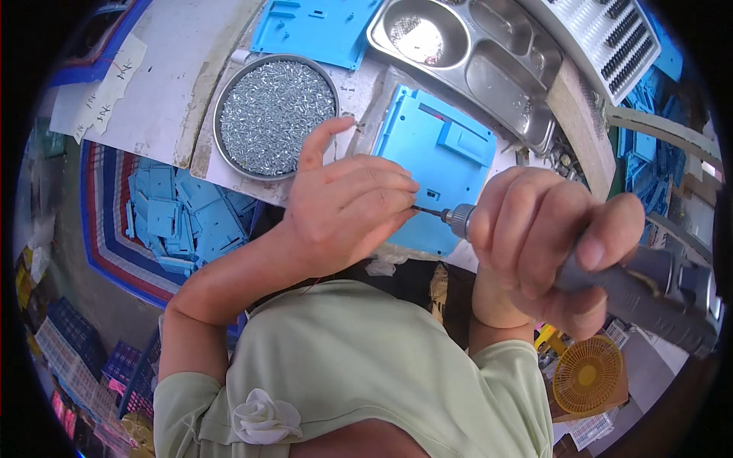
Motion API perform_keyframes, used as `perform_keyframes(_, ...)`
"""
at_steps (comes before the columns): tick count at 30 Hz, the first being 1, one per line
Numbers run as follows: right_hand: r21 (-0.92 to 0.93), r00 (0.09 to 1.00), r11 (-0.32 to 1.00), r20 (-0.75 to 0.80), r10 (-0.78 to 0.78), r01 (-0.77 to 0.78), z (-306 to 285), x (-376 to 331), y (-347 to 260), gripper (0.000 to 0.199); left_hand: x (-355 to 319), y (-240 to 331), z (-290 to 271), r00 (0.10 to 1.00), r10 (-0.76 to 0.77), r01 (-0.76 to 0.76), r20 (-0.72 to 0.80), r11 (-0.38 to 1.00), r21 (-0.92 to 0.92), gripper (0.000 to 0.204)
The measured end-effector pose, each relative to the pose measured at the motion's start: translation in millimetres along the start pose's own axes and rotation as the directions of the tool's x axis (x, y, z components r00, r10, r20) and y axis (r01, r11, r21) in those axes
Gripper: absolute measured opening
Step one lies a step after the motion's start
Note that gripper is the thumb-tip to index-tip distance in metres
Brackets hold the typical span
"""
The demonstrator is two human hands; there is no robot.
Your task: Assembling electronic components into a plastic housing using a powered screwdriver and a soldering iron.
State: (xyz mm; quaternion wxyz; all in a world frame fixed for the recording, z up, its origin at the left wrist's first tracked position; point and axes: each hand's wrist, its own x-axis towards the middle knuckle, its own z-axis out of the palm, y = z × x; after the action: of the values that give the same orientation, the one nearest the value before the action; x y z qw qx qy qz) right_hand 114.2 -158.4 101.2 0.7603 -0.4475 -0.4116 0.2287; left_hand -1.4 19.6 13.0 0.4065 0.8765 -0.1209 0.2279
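In my right hand (534, 237) is a grey electric screwdriver (657, 282), its silver collar and thin bit pointing left. The bit tip meets the fingertips of my left hand (347, 202) over a light-blue plastic panel (439, 172). The left fingers are drawn together at the tip, with the little finger lifted away; whatever they pinch is hidden. Raised parts and small slots show on the panel, which lies on the table at a slant. Left of it stands a round metal dish (333, 91) filled with small silver screws (267, 114).
A compartmented steel tray (477, 76) lies beyond the panel, beside another blue panel (313, 30). Blue parts (179, 210) fill a striped bag (103, 198) at lower left. A white ridged tray (603, 46) and more blue parts (649, 145) are at right, above a yellow fan-shaped grille (586, 374).
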Motion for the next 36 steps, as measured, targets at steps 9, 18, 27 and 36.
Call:
perform_keyframes(9,-0.071,0.991,0.990,-0.052,-0.127,0.123,-42.4,54.4,70.3,0.027,-14.4,-56.5,-53.4,0.957,-0.290,0.268,-0.024,0.844,0.465,0.014)
perform_keyframes(18,-0.182,0.993,0.982,-0.095,-0.075,0.057,-35.3,57.5,90.2,0.007,-7.1,-64.7,-48.0,0.956,-0.289,0.283,-0.056,0.852,0.440,0.009)
perform_keyframes(27,-0.174,0.997,0.983,-0.034,-0.072,0.065,-21.3,47.6,65.1,0.010,-7.7,-53.6,-47.0,0.962,-0.270,0.246,0.049,0.927,0.283,0.009)
perform_keyframes(36,-0.361,0.995,0.933,-0.093,-0.036,0.000,-16.1,39.9,74.8,0.019,-9.1,-33.8,-30.4,0.971,-0.240,0.240,-0.003,0.971,0.008,0.019)
